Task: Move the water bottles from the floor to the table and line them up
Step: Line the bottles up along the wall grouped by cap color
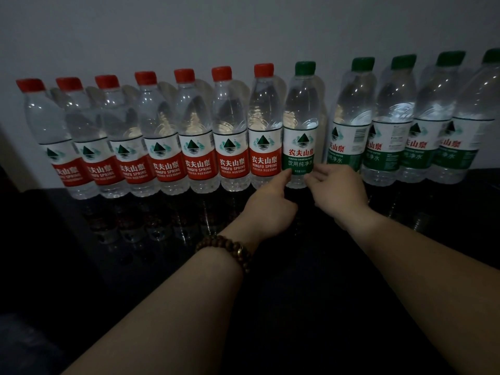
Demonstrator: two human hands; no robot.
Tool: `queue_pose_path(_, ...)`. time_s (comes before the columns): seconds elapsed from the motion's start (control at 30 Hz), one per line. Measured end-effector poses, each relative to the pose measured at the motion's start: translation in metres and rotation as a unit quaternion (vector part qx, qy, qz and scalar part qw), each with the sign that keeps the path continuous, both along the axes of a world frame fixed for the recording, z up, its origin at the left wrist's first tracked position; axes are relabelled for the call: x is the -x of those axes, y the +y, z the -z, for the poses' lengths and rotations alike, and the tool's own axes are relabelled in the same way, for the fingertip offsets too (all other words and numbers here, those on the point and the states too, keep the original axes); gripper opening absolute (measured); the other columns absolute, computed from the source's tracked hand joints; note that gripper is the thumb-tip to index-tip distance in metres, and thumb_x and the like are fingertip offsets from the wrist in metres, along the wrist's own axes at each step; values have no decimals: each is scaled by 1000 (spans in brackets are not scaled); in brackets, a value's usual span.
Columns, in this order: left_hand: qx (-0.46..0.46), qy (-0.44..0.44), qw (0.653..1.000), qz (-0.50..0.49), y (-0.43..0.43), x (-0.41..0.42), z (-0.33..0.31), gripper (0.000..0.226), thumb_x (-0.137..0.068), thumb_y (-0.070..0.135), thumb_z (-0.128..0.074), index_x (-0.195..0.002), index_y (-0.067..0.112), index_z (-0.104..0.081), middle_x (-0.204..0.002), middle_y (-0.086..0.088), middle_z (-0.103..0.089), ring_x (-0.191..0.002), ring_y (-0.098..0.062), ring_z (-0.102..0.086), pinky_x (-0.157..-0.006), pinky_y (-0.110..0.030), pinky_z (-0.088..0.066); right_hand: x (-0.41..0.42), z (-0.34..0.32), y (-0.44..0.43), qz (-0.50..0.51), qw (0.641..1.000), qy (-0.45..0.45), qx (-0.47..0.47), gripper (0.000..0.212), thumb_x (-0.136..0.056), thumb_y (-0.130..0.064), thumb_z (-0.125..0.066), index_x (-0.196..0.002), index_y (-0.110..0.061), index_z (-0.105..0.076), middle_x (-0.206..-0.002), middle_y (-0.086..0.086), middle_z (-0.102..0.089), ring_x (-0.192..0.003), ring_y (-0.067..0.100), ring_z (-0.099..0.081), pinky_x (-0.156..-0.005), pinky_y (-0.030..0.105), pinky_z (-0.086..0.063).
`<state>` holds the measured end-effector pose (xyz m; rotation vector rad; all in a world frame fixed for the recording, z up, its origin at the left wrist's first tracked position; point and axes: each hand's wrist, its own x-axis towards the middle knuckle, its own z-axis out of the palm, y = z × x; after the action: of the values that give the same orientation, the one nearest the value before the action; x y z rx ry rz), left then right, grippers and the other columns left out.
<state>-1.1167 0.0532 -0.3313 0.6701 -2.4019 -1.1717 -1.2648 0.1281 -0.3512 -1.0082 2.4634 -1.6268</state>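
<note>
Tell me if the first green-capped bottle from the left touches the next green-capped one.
Apart. Head view: a strip of wall shows between the first green-capped bottle and the next green-capped bottle.

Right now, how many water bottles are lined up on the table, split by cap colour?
Red-capped bottles: 7
Green-capped bottles: 5 (the rightmost is cut by the frame edge)
Total: 12
</note>
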Motion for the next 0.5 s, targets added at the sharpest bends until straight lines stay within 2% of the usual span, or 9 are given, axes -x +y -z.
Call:
queue_pose_path(0.23,4,14,1000,-5,2,-1,0,84,-88,1,-64,-160,25,-28,-162,3,-37,-144,-18,-40,-112,-40,-44,-1,0,0,12,1000,-9,3,45,-84,-38,-68,-126,-21,-68,-111,-15,-76,-97,13,-72,-81,46,-63)
queue_pose_path(0.37,-48,64,996,-46,4,-3,-1,76,-86,-2,-65,-154,22,-39,-152,2,-49,-126,-24,-59,-99,-42,-55,-2,-1,-1,22,999,-27,9,53,-79,-41,-68,-128,-20,-68,-114,-12,-76,-99,17,-72,-83,47,-62)
queue_pose_path(0.5,-70,96,989,-90,5,-5,-1,63,-88,1,-65,-145,20,-46,-134,3,-57,-109,-31,-67,-90,-42,-60,-2,-1,-1,25,999,-21,7,47,-81,-39,-69,-124,-20,-71,-109,-11,-77,-96,19,-73,-81,48,-63)
